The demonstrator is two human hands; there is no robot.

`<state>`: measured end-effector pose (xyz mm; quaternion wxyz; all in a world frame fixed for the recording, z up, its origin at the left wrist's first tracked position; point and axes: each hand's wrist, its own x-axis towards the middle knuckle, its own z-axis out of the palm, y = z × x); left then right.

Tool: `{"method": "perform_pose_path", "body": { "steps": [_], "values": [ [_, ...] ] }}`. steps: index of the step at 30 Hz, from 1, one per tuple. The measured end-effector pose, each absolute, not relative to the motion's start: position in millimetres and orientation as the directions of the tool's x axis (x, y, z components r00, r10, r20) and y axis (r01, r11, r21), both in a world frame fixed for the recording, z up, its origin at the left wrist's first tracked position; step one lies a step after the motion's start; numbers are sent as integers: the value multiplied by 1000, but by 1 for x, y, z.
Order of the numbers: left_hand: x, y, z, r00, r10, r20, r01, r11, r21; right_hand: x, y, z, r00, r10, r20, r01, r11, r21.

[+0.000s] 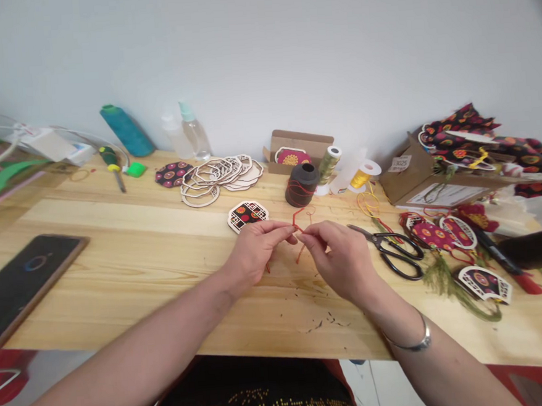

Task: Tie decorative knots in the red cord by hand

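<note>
The left hand [258, 250] and the right hand [342, 257] are pinching the red cord [295, 216] above the table [162, 235]; whether its knot is finished, I cannot tell. Just beyond, a patterned ornament [248, 216] is lying assembled, seemingly without cord. Farther, plain frames [222, 174] are lying still undecorated.

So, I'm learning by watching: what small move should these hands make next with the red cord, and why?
Probably ease the hands slightly apart to draw the red cord snug. The left hand and right hand appear to pinch it with fingertips nearly meeting, while one bent bit sticks up above them, looking slack.
</note>
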<state>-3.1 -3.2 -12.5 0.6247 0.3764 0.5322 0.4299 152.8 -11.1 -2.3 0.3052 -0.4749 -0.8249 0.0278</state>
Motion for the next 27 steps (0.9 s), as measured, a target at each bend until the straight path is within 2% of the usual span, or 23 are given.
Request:
{"method": "perform_pose_path", "body": {
  "steps": [2, 4, 6, 9, 13, 15, 17, 19, 21, 24, 27],
  "values": [
    [-3, -3, -13, 59, 930, -363, -181, 367, 912, 149, -15, -7, -487, 669, 561, 763, 639, -99],
    [-3, -3, -13, 80, 922, -378, -235, 386, 892, 145, -18, -11, -600, 562, 569, 733, 671, 110],
    [-4, -2, -14, 126, 906, -404, -287, 423, 859, 142, -20, -14, -681, 500, 535, 689, 685, 237],
    [-5, -1, -13, 187, 868, -460, -357, 496, 792, 140, -22, -15, -762, 452, 464, 615, 729, 300],
    [-5, -1, -13, 171, 879, -444, -412, 473, 778, 141, -22, -13, -810, 421, 408, 546, 794, 266],
    [-4, 0, -13, 162, 885, -435, -435, 460, 774, 144, -20, -10, -816, 388, 429, 503, 842, 196],
    [-3, 0, -12, 156, 893, -421, -452, 444, 774, 147, -18, -7, -755, 401, 519, 485, 874, 30],
    [-3, 0, -12, 139, 905, -402, -451, 419, 788, 150, -15, -5, -572, 529, 627, 529, 822, -210],
    [-2, 1, -13, 122, 916, -381, -419, 396, 817, 153, -10, -4, -336, 703, 626, 577, 679, -453],
    [-3, 0, -16, 109, 933, -342, -333, 359, 872, 153, -3, -6, -136, 911, 389, 535, 398, -745],
    [-3, -2, -17, 111, 945, -306, -242, 325, 914, 152, 2, -8, -110, 990, 90, 404, 127, -906]
  ]
}}
